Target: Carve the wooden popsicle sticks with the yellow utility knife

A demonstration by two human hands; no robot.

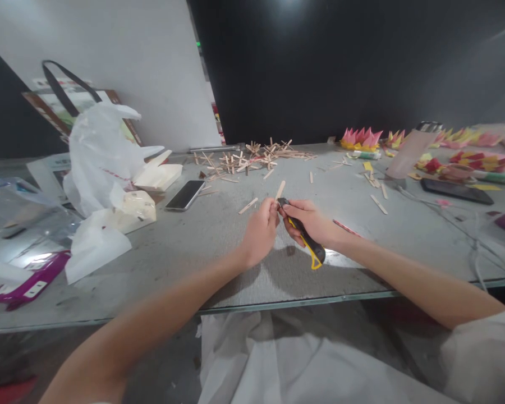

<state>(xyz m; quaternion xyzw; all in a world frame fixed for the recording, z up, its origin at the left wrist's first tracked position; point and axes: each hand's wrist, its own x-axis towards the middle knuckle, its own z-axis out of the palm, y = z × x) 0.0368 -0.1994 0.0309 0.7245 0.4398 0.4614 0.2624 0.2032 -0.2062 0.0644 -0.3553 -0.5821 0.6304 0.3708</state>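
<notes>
My left hand (pixel 261 233) is closed on a small wooden stick (pixel 280 189), whose far end points up past the fingertips. Wrapped around a black and yellow utility knife (pixel 305 233), my right hand (pixel 305 217) meets the left at the stick. The knife's head is beside the stick; its blade cannot be made out. Close by on the grey table (pixel 219 252) lie a loose stick (pixel 248 206) to the left and a red striped thin item (pixel 345 227) beside my right wrist.
A pile of wooden sticks (pixel 252 160) spreads behind my hands. To the left are a phone (pixel 185 195), a white plastic bag (pixel 103 151) and a purple item (pixel 33 280). Pink and yellow paper flowers (pixel 361 138), another phone (pixel 457 191) and cables are at the right.
</notes>
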